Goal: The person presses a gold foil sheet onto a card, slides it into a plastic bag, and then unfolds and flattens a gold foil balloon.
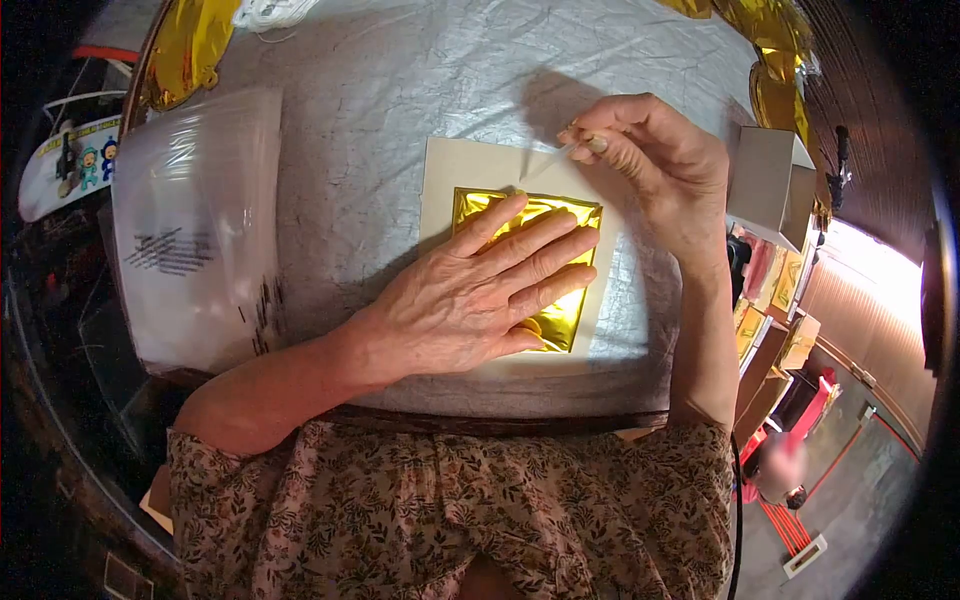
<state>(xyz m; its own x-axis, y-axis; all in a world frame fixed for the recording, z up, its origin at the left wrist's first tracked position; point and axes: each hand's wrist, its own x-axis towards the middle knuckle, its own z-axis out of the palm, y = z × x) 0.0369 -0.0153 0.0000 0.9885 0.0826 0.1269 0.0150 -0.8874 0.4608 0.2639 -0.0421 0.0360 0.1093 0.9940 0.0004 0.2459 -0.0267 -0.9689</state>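
Note:
My left hand [470,270] lies flat with its fingers spread on a shiny gold foil square [568,325]. Under the foil is a larger cream-coloured card [440,165], resting on the grey cloth. Up and to the right, my right hand [660,165] pinches a thin translucent strip [545,165] between thumb and fingers. The strip slants down toward the foil's top edge, close to my left index fingertip. My left palm and fingers hide much of the foil.
A stack of clear plastic bags [200,220] lies on the left of the cloth-covered table [350,120]. Gold foil pieces [190,50] and white cord [272,12] are at the far side. A grey box [765,180] stands at the right; a person [785,465] is further off.

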